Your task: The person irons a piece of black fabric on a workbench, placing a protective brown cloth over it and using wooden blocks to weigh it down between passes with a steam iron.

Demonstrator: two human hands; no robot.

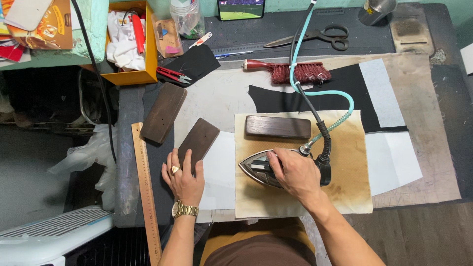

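My right hand point(295, 173) grips the handle of a steel steam iron point(256, 167), which rests flat on a scorched tan pressing cloth point(345, 162). A black cord and a teal hose point(315, 91) run from the iron's back end. My left hand point(183, 180), with a ring and a gold watch, lies flat with its fingers on the near end of a dark wooden block point(198, 140). A second wooden block point(278, 126) lies on the cloth just beyond the iron. A third block point(163, 112) lies further left.
A wooden ruler point(145, 192) lies along the left edge. Black fabric point(345, 91) and white interfacing point(389, 157) are spread to the right. Behind are a red-handled brush point(290, 71), black scissors point(320, 35), red snips point(173, 75), a yellow box point(129, 44) and a jar point(187, 17).
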